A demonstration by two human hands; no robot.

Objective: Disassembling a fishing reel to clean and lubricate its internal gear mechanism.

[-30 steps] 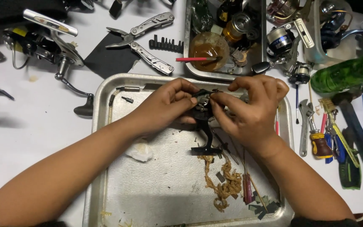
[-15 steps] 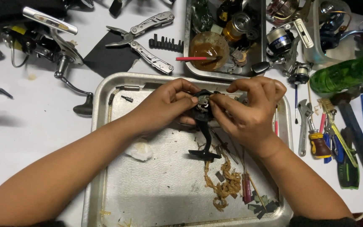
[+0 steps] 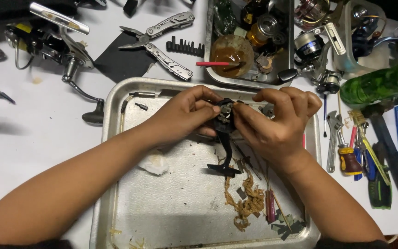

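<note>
black, matte and angular, a small fishing reel body (image 3: 224, 121) is held above the upper middle of a dull metal tray (image 3: 171, 203), its thin stem running down to a flat foot (image 3: 225, 170) that hangs just over the tray floor. the tray is shallow, with rounded corners, and its scratched floor is smeared with grey grease. on it are seen a crumpled white wad (image 3: 154, 163), a heap of brown fibrous debris (image 3: 245, 205), a red-handled tool (image 3: 270, 203) and a few dark chips. the left hand (image 3: 183, 115) is brought in from the left with the wrist low, its fingers closed around the left side of the reel body, the thumb pressed to the top. the right hand (image 3: 277, 124) is brought in from the right, knuckles raised, its thumb and forefinger pinched onto the small metal parts at the top of the body; the other fingers are curled in. both forearms are laid across the tray rim. around the tray, on the white surface, are laid a folding steel multi-tool (image 3: 160, 39), a strip of dark bits (image 3: 185, 47), a grey spinning reel (image 3: 54, 39) with a long crank, a small adjustable wrench (image 3: 331, 140) and a green glass bottle (image 3: 381, 83). a second metal tray (image 3: 213, 69) of oily parts is set just behind.
</note>
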